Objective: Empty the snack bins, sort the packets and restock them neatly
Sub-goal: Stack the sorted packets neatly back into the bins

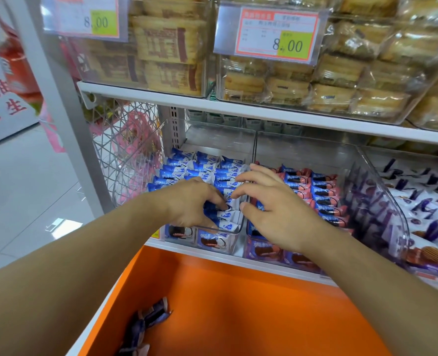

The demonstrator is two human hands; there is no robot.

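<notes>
Reaching over an orange ledge, both hands work at the clear bins on the lower shelf. The left hand is inside the left bin, its fingers curled down onto the blue-and-white packets that fill it in rows; its grip is closed around a packet near the bin's front, thumb below and fingertips on top. The right hand hovers just beside it, over the wall between the left bin and the middle bin, fingers spread and relaxed, its grip released, with the fingertips touching or nearly touching the blue packets; which, I cannot tell. The middle bin holds blue-and-pink packets standing in neat rows. Further right, a third bin holds purple-and-white packets. Low on the orange ledge, near the bottom edge, lie a few loose purple packets. On the upper shelf stand clear boxes of pale biscuits, with two price tags reading 8.00 hung in front. To the left a wire side panel closes the shelf end, pink bags showing behind it.
</notes>
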